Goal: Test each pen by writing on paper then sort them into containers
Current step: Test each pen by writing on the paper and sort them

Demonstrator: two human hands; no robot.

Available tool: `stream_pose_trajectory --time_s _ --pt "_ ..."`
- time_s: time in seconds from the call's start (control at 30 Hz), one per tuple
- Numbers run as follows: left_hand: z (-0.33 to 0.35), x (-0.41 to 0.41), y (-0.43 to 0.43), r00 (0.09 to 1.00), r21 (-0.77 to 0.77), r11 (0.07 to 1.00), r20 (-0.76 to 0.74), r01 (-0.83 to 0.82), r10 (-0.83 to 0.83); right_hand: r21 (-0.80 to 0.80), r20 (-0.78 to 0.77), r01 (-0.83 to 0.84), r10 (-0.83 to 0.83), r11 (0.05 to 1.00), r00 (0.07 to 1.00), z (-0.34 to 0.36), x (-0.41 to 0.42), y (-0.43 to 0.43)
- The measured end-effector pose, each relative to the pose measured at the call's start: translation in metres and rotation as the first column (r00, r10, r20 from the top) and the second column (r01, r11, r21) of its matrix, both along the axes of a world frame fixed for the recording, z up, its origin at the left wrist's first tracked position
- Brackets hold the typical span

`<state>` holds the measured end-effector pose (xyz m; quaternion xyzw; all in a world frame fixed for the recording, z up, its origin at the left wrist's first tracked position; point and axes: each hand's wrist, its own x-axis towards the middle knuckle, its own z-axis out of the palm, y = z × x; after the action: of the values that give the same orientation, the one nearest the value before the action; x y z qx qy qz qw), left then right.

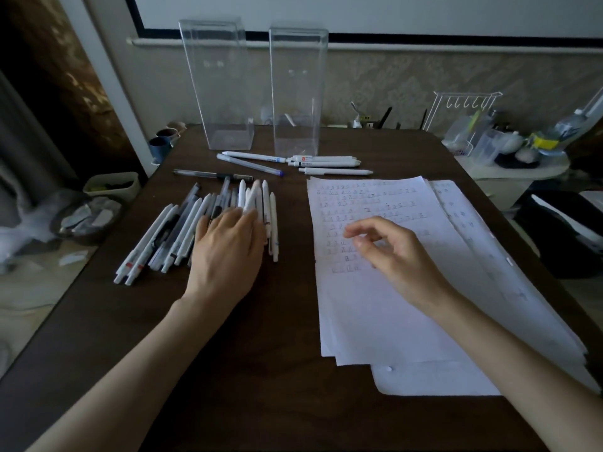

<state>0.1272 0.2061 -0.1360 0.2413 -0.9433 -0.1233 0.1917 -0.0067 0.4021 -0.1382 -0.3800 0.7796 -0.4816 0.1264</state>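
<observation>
A pile of several pens [182, 230], mostly white, lies on the dark table's left half. My left hand [228, 246] rests flat on the pile's right side, fingers fairly straight, fingertips on a blurred white pen [254, 199]. My right hand [388, 246] hovers over the paper [375, 308], fingers loosely curled and holding nothing. The top sheet carries rows of small written marks. Two tall clear containers stand at the back, the left container [225, 93] and the right container [298, 93]; both look empty.
Several loose pens [323, 162] lie just in front of the containers, with a black pen [212, 174] to their left. Small cups [161, 143] sit at the table's back-left corner. A cluttered side shelf [509, 158] stands to the right, bins [111, 187] on the floor to the left.
</observation>
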Motion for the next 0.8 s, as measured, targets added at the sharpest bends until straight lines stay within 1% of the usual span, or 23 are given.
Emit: stream_pose_trajectory --time_s 0.07,0.13,0.23,0.3,0.37,0.47,0.63,0.73,0.8 --pt "-0.003 -0.001 0.001 0.998 -0.009 1.000 0.057 -0.023 0.023 0.025 -0.022 0.004 -0.003 1.000 1.000 0.002 -0.002 -0.001" --pt "-0.003 -0.001 0.003 0.995 -0.028 0.999 0.090 -0.044 0.046 0.066 -0.079 -0.017 0.022 0.998 0.997 0.008 -0.006 -0.005" --pt "-0.002 -0.002 0.007 0.994 -0.058 0.998 0.104 -0.040 0.046 0.151 -0.256 -0.019 0.057 0.988 0.965 0.021 -0.025 -0.026" --pt "-0.002 -0.002 0.008 0.994 -0.074 0.997 0.102 -0.019 0.026 0.184 -0.377 0.029 0.043 0.983 0.925 0.026 -0.048 -0.051" --pt "-0.003 -0.003 0.009 0.995 -0.069 0.998 0.099 -0.008 0.015 0.214 -0.485 0.116 0.003 0.970 0.875 0.024 -0.076 -0.080" --pt "-0.005 -0.003 0.009 0.997 -0.079 0.997 0.077 0.006 0.000 0.283 -0.615 0.253 -0.027 0.925 0.788 0.018 -0.110 -0.114" --pt "-0.008 -0.004 0.007 0.998 -0.116 0.993 0.056 0.018 -0.012 0.397 -0.659 0.279 0.060 0.875 0.749 0.003 -0.127 -0.137" --pt "-0.008 -0.004 0.008 0.997 -0.126 0.992 0.070 0.026 -0.017 0.367 -0.684 0.276 0.056 0.888 0.728 0.000 -0.125 -0.137" --pt "-0.009 -0.005 0.008 0.997 -0.127 0.992 0.074 0.027 -0.017 0.294 -0.718 0.245 0.044 0.924 0.695 0.006 -0.120 -0.130"
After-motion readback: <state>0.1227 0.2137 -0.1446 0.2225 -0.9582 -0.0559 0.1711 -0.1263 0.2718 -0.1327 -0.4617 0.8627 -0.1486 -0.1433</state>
